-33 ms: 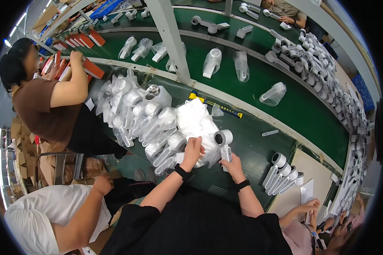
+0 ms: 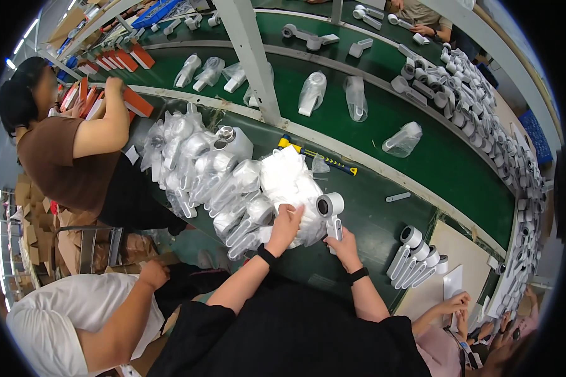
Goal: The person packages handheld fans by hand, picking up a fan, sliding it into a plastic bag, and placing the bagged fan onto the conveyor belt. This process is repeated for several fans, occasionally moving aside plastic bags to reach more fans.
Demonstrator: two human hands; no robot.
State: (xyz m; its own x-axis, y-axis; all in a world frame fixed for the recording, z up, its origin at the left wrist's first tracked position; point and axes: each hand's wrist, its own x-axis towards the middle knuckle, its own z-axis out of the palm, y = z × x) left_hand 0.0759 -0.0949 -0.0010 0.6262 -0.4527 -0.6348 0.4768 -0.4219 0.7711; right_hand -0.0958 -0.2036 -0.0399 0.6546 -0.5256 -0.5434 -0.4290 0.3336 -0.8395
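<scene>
Along the green conveyor belt [image 2: 421, 157], we work beside a heap of bagged white dryers [image 2: 201, 176] piled on the bench. Our left hand [image 2: 285, 225] closes on the stack of clear plastic bags [image 2: 289, 182], while our right hand [image 2: 343, 245] grips the handle of an unwrapped white hair dryer [image 2: 331, 210] standing upright just beside it. Bagging appears underway; opening one bag seems next.

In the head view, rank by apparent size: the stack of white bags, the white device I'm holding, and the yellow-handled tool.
1. Stack of white bags, largest.
2. Yellow-handled tool and white device in the right hand: too alike to rank; the tool is longer but thinner and lies farther away.
</scene>
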